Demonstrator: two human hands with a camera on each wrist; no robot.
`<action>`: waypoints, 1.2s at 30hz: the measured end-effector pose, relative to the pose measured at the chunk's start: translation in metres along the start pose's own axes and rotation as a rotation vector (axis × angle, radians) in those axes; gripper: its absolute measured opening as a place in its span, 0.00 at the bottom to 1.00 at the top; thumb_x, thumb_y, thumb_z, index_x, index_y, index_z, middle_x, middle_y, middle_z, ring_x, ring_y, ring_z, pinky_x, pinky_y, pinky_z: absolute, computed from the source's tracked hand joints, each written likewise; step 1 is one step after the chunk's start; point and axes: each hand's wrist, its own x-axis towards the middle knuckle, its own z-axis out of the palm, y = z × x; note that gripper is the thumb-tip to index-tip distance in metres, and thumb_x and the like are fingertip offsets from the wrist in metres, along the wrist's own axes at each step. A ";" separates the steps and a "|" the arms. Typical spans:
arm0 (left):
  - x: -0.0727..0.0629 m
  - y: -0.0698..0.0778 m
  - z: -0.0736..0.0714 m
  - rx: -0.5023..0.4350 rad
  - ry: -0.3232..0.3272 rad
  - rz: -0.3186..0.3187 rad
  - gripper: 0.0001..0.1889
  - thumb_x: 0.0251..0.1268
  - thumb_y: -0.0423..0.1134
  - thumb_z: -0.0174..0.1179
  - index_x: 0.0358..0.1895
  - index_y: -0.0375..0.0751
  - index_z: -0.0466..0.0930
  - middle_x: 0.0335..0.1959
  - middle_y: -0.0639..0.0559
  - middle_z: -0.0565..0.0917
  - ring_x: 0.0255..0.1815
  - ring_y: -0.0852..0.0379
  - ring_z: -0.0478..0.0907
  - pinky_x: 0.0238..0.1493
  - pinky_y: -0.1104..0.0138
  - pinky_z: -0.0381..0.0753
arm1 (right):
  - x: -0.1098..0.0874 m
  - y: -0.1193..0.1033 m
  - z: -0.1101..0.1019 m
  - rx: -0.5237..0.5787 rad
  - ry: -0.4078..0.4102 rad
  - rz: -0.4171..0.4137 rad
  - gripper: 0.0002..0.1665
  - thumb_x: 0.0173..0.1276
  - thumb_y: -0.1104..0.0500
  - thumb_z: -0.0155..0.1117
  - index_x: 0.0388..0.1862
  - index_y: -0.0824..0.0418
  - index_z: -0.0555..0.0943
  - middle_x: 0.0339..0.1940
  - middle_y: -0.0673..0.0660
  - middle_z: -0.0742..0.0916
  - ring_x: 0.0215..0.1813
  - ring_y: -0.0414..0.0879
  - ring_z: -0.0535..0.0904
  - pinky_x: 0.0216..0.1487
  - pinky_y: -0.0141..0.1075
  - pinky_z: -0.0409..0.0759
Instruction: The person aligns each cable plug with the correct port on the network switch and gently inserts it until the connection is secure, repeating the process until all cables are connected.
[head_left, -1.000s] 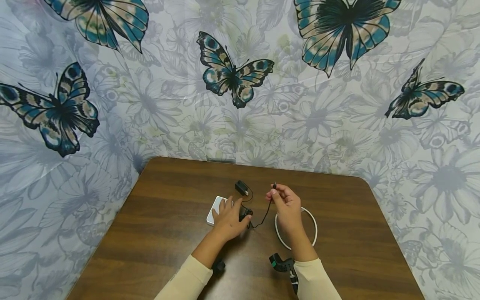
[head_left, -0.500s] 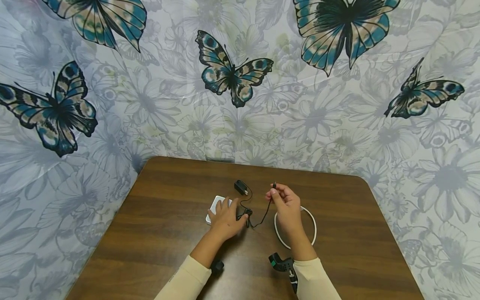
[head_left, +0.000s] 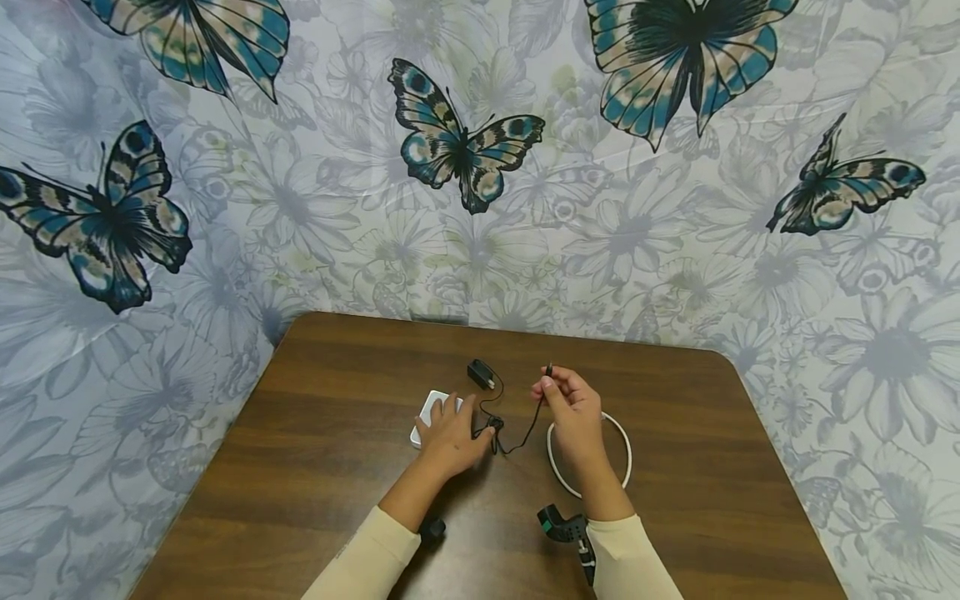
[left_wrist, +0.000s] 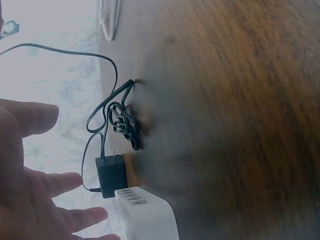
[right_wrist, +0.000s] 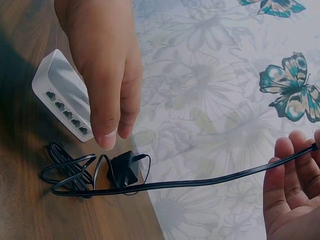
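Observation:
My right hand (head_left: 579, 421) pinches the end of a thin black power cord (right_wrist: 210, 181) and holds it raised over the table. From there the cord runs down to a tied bundle (left_wrist: 122, 122) and on to a black power adapter (head_left: 480, 374) with its prongs showing. My left hand (head_left: 452, 443) is spread just above the table, fingers relaxed and holding nothing. It partly covers a white network switch (right_wrist: 62, 95) in the head view, with the thumb close to the cord bundle. Several ports line the switch's side.
A white cable (head_left: 628, 450) lies in a loop beside and under my right forearm. The brown wooden table (head_left: 337, 367) ends at a wall covering (head_left: 315, 208) printed with butterflies and flowers. A black camera mount (head_left: 562, 527) sits at my right wrist.
My left hand has shifted slightly left, and its thumb has drawn back from the cord bundle. The right hand stays in place with the cord.

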 end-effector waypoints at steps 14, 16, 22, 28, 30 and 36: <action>0.001 -0.003 0.000 0.028 -0.001 -0.029 0.36 0.64 0.61 0.60 0.73 0.50 0.67 0.73 0.36 0.65 0.74 0.32 0.57 0.61 0.25 0.52 | 0.001 0.000 0.000 0.018 0.002 -0.006 0.10 0.73 0.67 0.60 0.48 0.72 0.79 0.33 0.63 0.86 0.36 0.43 0.86 0.42 0.36 0.84; 0.001 -0.003 0.001 0.031 0.000 -0.030 0.36 0.64 0.61 0.59 0.73 0.50 0.66 0.73 0.36 0.65 0.74 0.32 0.56 0.61 0.25 0.52 | 0.001 0.000 0.000 0.017 0.002 -0.003 0.10 0.73 0.67 0.60 0.49 0.72 0.79 0.34 0.63 0.86 0.36 0.44 0.86 0.43 0.37 0.85; 0.003 -0.006 0.000 0.031 0.006 -0.044 0.36 0.65 0.59 0.60 0.73 0.50 0.66 0.75 0.36 0.63 0.75 0.32 0.54 0.62 0.25 0.50 | 0.001 -0.001 0.000 0.007 0.003 0.009 0.10 0.73 0.66 0.60 0.49 0.72 0.79 0.34 0.65 0.86 0.36 0.44 0.86 0.43 0.40 0.85; 0.007 -0.009 -0.004 0.008 -0.011 -0.065 0.36 0.66 0.57 0.61 0.74 0.50 0.65 0.75 0.36 0.62 0.76 0.33 0.52 0.64 0.26 0.49 | 0.002 0.000 0.001 0.012 0.002 0.007 0.10 0.73 0.66 0.61 0.48 0.71 0.80 0.34 0.63 0.86 0.37 0.48 0.86 0.44 0.40 0.85; 0.008 -0.011 -0.005 0.008 -0.017 -0.070 0.36 0.66 0.57 0.61 0.74 0.50 0.64 0.76 0.36 0.61 0.76 0.33 0.52 0.64 0.26 0.49 | 0.002 0.000 0.001 0.016 0.005 0.002 0.10 0.73 0.65 0.61 0.48 0.71 0.80 0.33 0.61 0.86 0.37 0.49 0.86 0.44 0.40 0.85; 0.008 -0.015 -0.006 -0.024 0.016 -0.059 0.35 0.64 0.53 0.64 0.72 0.47 0.67 0.74 0.33 0.61 0.75 0.32 0.54 0.61 0.28 0.57 | 0.002 0.002 0.002 0.033 0.014 -0.021 0.10 0.72 0.66 0.61 0.48 0.72 0.79 0.33 0.62 0.86 0.35 0.44 0.86 0.43 0.39 0.85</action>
